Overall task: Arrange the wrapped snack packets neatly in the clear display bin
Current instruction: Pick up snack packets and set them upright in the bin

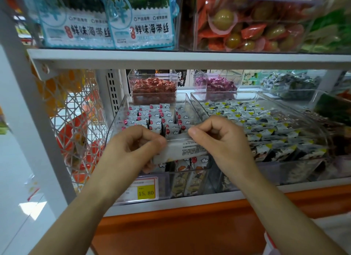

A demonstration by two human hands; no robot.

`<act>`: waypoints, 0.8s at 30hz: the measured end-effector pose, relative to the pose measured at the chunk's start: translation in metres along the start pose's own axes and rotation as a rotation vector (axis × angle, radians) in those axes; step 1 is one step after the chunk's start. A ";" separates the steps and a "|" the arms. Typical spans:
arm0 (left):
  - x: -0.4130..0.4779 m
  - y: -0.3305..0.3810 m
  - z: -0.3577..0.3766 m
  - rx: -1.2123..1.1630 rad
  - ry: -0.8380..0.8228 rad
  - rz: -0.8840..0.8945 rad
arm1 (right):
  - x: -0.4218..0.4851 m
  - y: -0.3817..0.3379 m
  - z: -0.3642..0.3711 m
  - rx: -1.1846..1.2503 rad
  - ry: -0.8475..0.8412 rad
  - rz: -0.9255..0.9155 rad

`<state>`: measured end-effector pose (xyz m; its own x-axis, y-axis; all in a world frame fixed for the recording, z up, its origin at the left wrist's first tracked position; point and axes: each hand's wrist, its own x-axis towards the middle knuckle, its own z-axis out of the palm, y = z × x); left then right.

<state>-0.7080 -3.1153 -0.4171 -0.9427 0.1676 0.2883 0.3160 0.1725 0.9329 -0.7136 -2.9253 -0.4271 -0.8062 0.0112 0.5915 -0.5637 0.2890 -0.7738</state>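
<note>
- Packet, a white packet (182,149) with printed text, is held flat and slightly tilted over the front end of the clear bin (116,119).
- Left hand (135,147) pinches its left end, fingers curled.
- Right hand (215,138) pinches its upper edge, thumb and forefinger together.
- Upright packets (152,115) stand in rows behind.
- Price tag (145,190) reads 15.80.

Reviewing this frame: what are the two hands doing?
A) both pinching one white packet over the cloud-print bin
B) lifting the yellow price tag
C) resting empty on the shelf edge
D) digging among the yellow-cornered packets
A: the left hand and right hand each pinch the white packet above the front of the clear bin.
</note>
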 end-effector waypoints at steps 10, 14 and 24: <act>-0.001 0.005 -0.006 0.119 -0.034 0.027 | -0.001 -0.003 0.002 0.003 -0.024 -0.025; 0.000 0.005 -0.005 0.122 0.034 0.046 | -0.002 -0.003 0.003 -0.006 -0.055 -0.018; 0.000 0.002 -0.007 0.164 -0.007 0.057 | -0.001 0.000 0.005 -0.032 -0.004 -0.014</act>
<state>-0.7087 -3.1216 -0.4139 -0.9222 0.1884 0.3378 0.3827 0.3183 0.8673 -0.7134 -2.9300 -0.4285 -0.7988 0.0032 0.6015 -0.5693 0.3192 -0.7577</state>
